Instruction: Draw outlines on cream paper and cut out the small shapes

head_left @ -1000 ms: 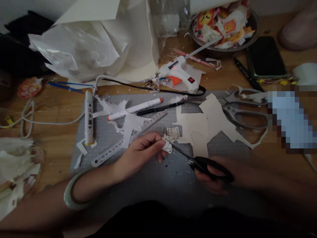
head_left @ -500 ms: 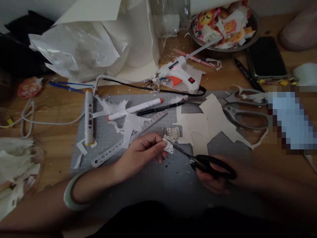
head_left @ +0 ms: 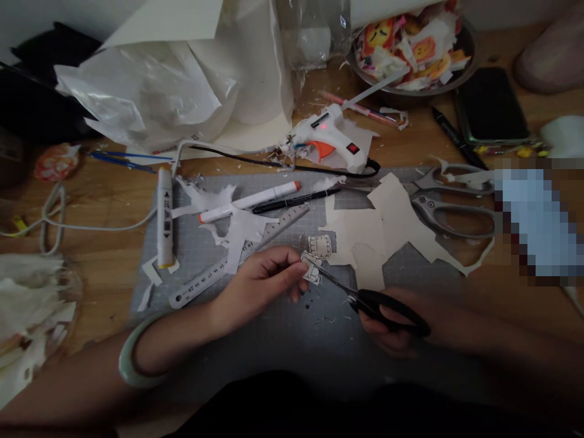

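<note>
My left hand (head_left: pixel 267 277) pinches a small white paper piece (head_left: pixel 312 274) with black drawn lines, between thumb and forefinger. My right hand (head_left: pixel 392 325) is wrapped round the handles of black scissors (head_left: pixel 353 297), whose blades point up and left and meet the paper piece at my left fingertips. Just beyond, another small paper piece (head_left: pixel 320 247) with a drawn scalloped outline lies on the grey cutting mat (head_left: pixel 292 350). Cream paper scraps (head_left: pixel 365 231) spread to the right of it, and a metal ruler (head_left: pixel 196 286) lies slantwise left of it.
A white glue gun (head_left: pixel 335 137) lies behind the mat. Large grey scissors (head_left: pixel 433 201) rest at the right. Two markers (head_left: pixel 165 219) and torn white paper (head_left: pixel 241 228) are at the left. A metal bowl (head_left: pixel 410 90) of scraps and a phone (head_left: pixel 491 106) stand at the back right.
The scissors and my right hand have shifted slightly left and down, with the handles turned a little. My left hand still pinches the paper, almost unmoved.
</note>
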{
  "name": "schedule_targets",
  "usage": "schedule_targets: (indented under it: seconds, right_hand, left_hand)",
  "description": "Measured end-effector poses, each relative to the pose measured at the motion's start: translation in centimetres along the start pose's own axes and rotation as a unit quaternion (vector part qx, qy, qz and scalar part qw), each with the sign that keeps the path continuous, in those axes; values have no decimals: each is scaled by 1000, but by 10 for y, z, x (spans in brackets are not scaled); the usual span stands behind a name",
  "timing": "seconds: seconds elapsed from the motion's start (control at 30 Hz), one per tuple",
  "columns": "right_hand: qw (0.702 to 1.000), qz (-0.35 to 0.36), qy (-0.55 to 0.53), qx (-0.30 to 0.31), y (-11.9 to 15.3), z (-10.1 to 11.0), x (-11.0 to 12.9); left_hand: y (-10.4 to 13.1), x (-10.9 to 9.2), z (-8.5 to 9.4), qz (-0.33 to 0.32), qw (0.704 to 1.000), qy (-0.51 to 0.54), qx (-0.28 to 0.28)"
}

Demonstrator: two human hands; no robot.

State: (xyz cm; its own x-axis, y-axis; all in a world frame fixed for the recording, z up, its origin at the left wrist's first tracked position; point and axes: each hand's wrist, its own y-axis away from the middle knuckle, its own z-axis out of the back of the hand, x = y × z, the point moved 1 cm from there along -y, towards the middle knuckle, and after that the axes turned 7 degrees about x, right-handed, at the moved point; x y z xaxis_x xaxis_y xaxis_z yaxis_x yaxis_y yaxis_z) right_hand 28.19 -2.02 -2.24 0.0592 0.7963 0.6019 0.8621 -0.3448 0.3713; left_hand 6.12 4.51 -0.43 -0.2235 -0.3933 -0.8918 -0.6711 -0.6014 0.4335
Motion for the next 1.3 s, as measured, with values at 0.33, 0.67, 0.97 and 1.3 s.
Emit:
schedule_targets:
  seconds: [0.33,0.67,0.97,1.3]
  right_hand:
    - [997,50,-27,54,3,2,-2]
    - [996,70,-28,55,0,5,-8]
    - [1000,13,-4,9,0,2,-3]
    - [1000,-2,-7,-5,-1,-2,2]
  left_hand:
    - [0,2,1,-13,1000,-10,-2]
    - [-1,3,1,1,1000,-4,-1]
    - [0,0,0,-3,1000,-3,6]
    - [0,2,1,-3,1000,1,9]
